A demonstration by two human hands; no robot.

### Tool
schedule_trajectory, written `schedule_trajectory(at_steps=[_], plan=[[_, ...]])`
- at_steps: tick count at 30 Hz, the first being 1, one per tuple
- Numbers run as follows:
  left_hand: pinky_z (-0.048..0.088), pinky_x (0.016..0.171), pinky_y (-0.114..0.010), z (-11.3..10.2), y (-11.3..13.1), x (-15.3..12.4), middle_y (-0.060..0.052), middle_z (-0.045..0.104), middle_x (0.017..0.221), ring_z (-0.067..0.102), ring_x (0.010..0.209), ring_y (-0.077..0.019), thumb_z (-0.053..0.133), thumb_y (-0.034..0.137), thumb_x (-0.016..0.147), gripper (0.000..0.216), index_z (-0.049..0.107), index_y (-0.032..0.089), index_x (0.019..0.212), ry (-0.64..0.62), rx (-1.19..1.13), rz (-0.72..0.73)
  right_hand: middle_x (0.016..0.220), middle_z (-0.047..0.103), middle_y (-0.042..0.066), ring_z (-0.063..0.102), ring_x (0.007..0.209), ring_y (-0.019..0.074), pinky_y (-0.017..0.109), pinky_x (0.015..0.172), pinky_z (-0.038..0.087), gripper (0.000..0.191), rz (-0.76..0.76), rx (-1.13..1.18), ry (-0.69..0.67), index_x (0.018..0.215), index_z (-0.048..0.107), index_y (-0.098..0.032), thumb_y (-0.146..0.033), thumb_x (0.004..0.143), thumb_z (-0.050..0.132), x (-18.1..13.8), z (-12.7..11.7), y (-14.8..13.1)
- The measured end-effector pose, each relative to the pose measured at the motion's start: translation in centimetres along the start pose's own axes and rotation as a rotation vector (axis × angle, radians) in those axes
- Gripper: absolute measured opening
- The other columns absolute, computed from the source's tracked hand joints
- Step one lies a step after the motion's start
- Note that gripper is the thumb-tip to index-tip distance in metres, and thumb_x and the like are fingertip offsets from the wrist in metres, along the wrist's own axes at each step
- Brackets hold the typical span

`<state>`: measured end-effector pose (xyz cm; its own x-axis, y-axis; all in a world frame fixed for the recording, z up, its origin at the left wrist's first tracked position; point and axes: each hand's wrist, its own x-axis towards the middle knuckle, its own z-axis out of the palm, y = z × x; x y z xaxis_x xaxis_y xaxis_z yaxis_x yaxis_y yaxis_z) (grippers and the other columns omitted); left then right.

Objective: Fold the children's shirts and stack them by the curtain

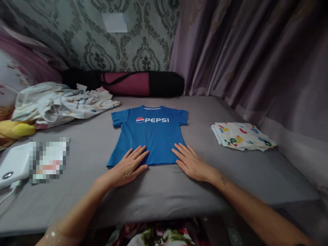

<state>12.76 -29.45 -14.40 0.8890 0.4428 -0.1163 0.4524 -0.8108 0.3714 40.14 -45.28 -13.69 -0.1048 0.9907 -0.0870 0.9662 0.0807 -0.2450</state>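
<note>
A blue Pepsi T-shirt (153, 131) lies spread flat, front up, on the grey bed sheet (159, 191), collar away from me. My left hand (130, 165) rests flat on the shirt's lower left hem, fingers stretched out. My right hand (191, 162) lies flat on the lower right hem, fingers also spread. Neither hand holds anything.
A folded white cloth with coloured prints (242, 136) lies to the right. A heap of pale crumpled clothes (58, 102) sits at the back left, a rolled maroon-and-black mat (133, 83) along the wall. A white device (14, 165) is at the left edge. Curtains hang on the right.
</note>
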Motion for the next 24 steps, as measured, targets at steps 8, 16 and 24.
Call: schedule_trajectory(at_steps=[8, 16, 24], plan=[[0.054, 0.089, -0.035, -2.4, -1.3, -5.7, -0.002, 0.066, 0.122, 0.062, 0.110, -0.0260, 0.045, 0.065, 0.083, 0.053, 0.061, 0.033, 0.122, 0.360, -0.515, -0.457, 0.140, 0.053, 0.005, 0.048, 0.129, 0.0187, 0.034, 0.112, 0.035, 0.040, 0.078, 0.143, 0.087, 0.129, 0.059, -0.022, -0.033, 0.099, 0.035, -5.1, -1.7, 0.3], [0.050, 0.054, -0.027, -0.4, -4.1, -7.5, -0.008, 0.066, 0.095, 0.063, 0.074, -0.0202, 0.061, 0.067, 0.068, 0.071, 0.058, 0.018, 0.120, 0.549, -0.548, -0.717, 0.112, 0.064, 0.005, 0.063, 0.094, 0.0180, 0.032, 0.086, 0.050, 0.022, 0.209, 0.262, 0.229, 0.112, 0.061, -0.024, -0.027, 0.093, 0.050, -3.5, -2.1, 1.4], [0.047, 0.054, -0.025, -1.3, -2.9, -7.7, -0.004, 0.062, 0.097, 0.058, 0.071, -0.0154, 0.066, 0.054, 0.069, 0.069, 0.052, 0.020, 0.127, 0.470, -0.697, -0.626, 0.112, 0.062, 0.006, 0.064, 0.093, 0.0191, 0.031, 0.080, 0.052, 0.026, 0.191, 0.166, 0.226, 0.116, 0.059, -0.024, -0.032, 0.093, 0.051, -2.8, -1.1, 1.2]])
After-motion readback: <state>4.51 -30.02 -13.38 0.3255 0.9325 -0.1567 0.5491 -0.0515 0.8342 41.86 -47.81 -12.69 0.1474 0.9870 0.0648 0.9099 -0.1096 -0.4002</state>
